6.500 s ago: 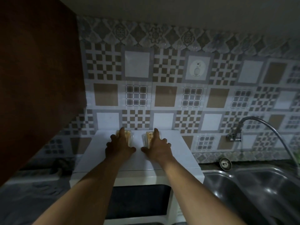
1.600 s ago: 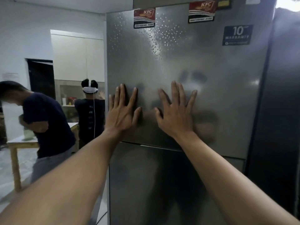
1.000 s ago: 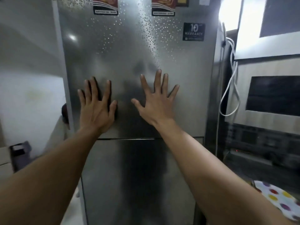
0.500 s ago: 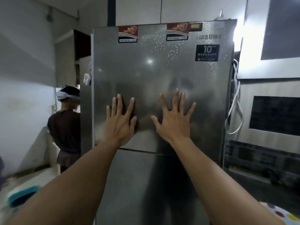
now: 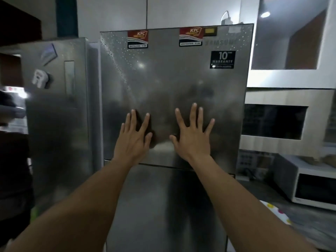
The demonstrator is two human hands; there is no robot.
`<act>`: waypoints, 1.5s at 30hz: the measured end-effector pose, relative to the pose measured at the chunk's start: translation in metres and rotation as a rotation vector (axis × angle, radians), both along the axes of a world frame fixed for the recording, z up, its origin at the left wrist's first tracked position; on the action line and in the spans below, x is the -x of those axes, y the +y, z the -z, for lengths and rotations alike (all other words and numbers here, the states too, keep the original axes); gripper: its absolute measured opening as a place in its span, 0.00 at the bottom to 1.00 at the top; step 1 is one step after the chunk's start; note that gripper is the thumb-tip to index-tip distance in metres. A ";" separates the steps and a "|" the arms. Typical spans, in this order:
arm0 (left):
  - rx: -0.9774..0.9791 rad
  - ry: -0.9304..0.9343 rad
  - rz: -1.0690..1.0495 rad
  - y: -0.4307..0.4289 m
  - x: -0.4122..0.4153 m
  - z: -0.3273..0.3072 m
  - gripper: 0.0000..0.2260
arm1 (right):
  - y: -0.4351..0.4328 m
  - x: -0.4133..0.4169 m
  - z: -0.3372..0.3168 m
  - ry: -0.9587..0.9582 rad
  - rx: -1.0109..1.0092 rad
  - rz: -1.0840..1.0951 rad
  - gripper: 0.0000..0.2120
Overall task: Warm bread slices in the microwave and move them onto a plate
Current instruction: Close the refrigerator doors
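Fingers (image 5: pixel 194 113) spread, left hand (image 5: pixel 133 142) and right hand (image 5: pixel 193 140) press the grey steel fridge door (image 5: pixel 172 79) mid-frame; better to release it and face the white microwave (image 5: pixel 316 186), lower right.

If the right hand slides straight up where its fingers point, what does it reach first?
Probably the right KFC sticker at the top of the fridge door; the right hand lies flat on bare steel below.
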State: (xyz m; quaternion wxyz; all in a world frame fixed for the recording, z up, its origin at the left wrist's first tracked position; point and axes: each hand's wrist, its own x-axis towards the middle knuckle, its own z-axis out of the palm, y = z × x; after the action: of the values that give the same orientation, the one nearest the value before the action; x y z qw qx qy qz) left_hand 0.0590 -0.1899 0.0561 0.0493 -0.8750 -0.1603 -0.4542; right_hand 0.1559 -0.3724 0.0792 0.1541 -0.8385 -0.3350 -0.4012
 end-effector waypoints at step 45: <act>-0.087 -0.023 0.888 -0.309 -0.114 -0.016 0.28 | -0.312 0.026 0.014 0.311 -0.102 0.725 0.34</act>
State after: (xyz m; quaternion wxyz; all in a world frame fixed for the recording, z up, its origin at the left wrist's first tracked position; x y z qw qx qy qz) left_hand 0.1728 -0.4988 0.0723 -0.1156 -0.8510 0.2496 -0.4474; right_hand 0.1294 -0.6847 0.0653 0.0928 -0.9444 0.0304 -0.3141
